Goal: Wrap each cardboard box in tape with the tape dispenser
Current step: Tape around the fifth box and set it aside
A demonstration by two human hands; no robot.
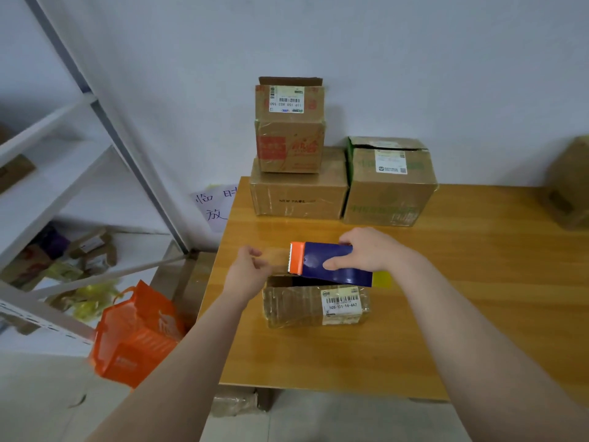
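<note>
**A:** Clear tape [274, 257], is that what the left hand [250, 269] has?

**B:** It looks so. Its fingers are curled and pinch the free end of a strip. The strip runs taut to the orange toothed edge of the tape dispenser [331, 264]. The right hand [371, 250] is wrapped round the dispenser's blue body, thumb on the near side.

**A:** Where is the box being wrapped?

**B:** The small box [315, 306] lies on the table [462, 298] directly below the dispenser, its label towards the camera. Its near face is crinkled and shiny with tape. I cannot tell whether its top is closed.

**A:** So which step is this?

**B:** I'd say a length is being drawn out before it goes onto the box. The next move calls for pressing the free end onto the box's left side. Then the dispenser runs across to the right, with the strip kept tight so it doesn't fold on itself.

**A:** And the room?

**B:** At the left is a white metal shelf [47, 154] with small parcels, and an orange bag [137, 333] sits on the floor beside the table. A handwritten sheet [213, 205] hangs on the pale wall. The table is glossy yellow wood. At its back, against the wall, one box sits on top of a wider one as a stack [298, 196]. A third box [390, 186] touches that stack on its right. Another box [570, 186] is blurred at the far right edge.
</note>
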